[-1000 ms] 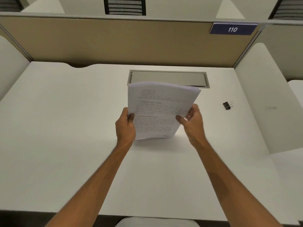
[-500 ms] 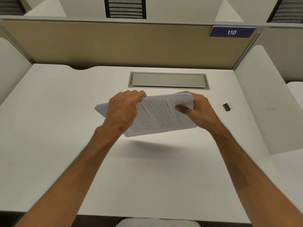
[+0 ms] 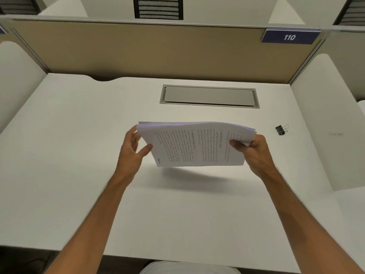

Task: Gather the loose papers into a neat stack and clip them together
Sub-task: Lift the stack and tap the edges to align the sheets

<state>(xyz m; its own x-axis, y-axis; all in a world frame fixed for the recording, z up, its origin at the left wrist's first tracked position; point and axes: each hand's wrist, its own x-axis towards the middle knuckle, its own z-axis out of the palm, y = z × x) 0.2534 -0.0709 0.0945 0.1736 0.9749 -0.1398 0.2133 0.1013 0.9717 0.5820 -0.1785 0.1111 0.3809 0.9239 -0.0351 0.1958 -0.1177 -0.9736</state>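
Observation:
A stack of printed white papers (image 3: 197, 147) hangs tilted above the white desk (image 3: 75, 155), turned sideways with its long edge running left to right. My right hand (image 3: 254, 153) grips the stack's right end, thumb on the top sheet. At the left end my left hand (image 3: 132, 153) holds loosely, thumb at the edge and fingers spread behind it. The sheet edges look roughly even along the far side. A small black binder clip (image 3: 281, 129) lies on the desk to the right of my right hand, apart from the papers.
A grey cable-tray lid (image 3: 209, 95) is set into the desk behind the papers. A tan partition (image 3: 158, 54) with a blue "110" sign (image 3: 289, 37) closes the back. White side panels (image 3: 325, 119) wall in both sides.
The stack went from upright with the text facing me to sideways. Both hands turned it and now hold its left and right ends. The clip has not moved.

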